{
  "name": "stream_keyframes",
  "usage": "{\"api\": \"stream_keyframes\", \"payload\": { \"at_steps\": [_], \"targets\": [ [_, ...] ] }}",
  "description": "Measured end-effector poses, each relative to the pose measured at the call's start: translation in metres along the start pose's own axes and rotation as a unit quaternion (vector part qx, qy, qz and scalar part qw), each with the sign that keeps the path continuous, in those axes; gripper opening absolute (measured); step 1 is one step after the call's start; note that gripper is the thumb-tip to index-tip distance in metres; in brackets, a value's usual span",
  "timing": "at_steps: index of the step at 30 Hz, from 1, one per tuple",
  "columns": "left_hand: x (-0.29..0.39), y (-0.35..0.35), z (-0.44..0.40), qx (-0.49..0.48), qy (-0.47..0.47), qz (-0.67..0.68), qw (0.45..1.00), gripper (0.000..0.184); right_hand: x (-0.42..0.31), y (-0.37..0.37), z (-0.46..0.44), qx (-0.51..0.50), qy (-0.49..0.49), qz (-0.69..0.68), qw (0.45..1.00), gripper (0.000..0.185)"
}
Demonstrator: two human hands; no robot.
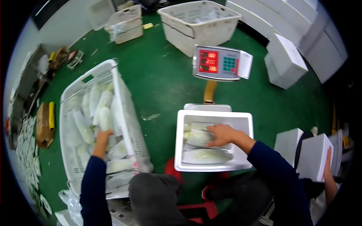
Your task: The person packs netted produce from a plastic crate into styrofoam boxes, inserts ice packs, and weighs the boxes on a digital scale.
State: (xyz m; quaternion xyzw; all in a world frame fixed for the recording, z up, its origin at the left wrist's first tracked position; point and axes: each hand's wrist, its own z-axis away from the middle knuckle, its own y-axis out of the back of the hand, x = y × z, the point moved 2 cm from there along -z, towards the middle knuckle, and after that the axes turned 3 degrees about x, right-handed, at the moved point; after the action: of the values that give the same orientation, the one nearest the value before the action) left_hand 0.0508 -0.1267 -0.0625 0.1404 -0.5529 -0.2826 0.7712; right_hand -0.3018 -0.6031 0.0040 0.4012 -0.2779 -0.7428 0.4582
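Note:
A white foam box [245, 120] holds pale green, long vegetables in white foam-net sleeves; their exact kind is unclear. Inside it, my right hand [222, 135] grips a net-sleeved vegetable [199, 138], thumb and fingers on either side. Another sleeved vegetable [207, 156] lies along the box's near wall. On the left, a large white plastic crate [122, 101] is filled with more of them. My left hand [103, 138] reaches in and closes around the lower end of a sleeved vegetable [106, 118]; its fingertips are partly hidden.
Behind the foam box rises a scale display [217, 63] with red digits. White crates [198, 35] stand farther back. Foam boxes [284, 62] are at the right, where another person's hand [329, 169] touches a white box [313, 156]. Cardboard [43, 126] and loose netting [28, 150] lie left.

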Motion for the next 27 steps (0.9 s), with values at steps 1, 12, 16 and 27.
{"api": "stream_keyframes", "payload": {
  "at_steps": [1, 12, 16, 27],
  "targets": [
    [-0.005, 0.007, -0.006, -0.034, 0.081, 0.157, 0.984, 0.045, 0.006, 0.0, -0.002, -0.009, -0.009, -0.069, 0.998, 0.097],
    [0.31, -0.078, 0.22, -0.243, -0.446, -0.136, 0.851, 0.064, -0.041, -0.01, 0.022, 0.037, 0.055, 0.09, 0.994, 0.09],
    [0.304, -0.214, 0.239, -0.309, -0.484, -0.4, 0.714, 0.067, -0.069, -0.053, 0.036, 0.08, -0.007, 0.205, 0.975, 0.084],
    [0.2, -0.34, 0.23, -0.133, -0.619, -0.662, 0.402, 0.049, -0.087, -0.031, 0.058, 0.04, 0.111, 0.114, 0.986, 0.032]
  ]
}}
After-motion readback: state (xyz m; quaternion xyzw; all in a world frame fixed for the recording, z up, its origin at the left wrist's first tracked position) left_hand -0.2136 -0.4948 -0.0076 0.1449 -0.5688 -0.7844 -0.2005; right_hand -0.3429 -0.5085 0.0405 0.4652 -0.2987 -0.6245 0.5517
